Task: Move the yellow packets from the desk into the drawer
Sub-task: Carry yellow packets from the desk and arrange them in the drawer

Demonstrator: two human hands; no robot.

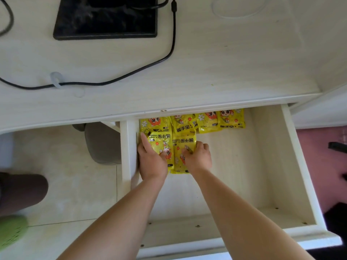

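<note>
The white drawer [293, 166] is pulled out below the desk [206, 72]. Several yellow packets lie in it: a row along the back [221, 120] partly under the desk edge, and two in front at the left. My left hand [152, 162] rests on the left front packet [161, 141], thumb stretched along its left edge by the drawer wall. My right hand [199, 156] presses its curled fingers on the right front packet [183, 147]. No yellow packet shows on the desk top.
A black flat device [105, 17] and a black cable [112, 81] lie on the desk. Left of the drawer are a grey object [103, 143] on the pale floor, a dark shape [20, 192] and a green shoe [11, 231]. The drawer's right half is bare.
</note>
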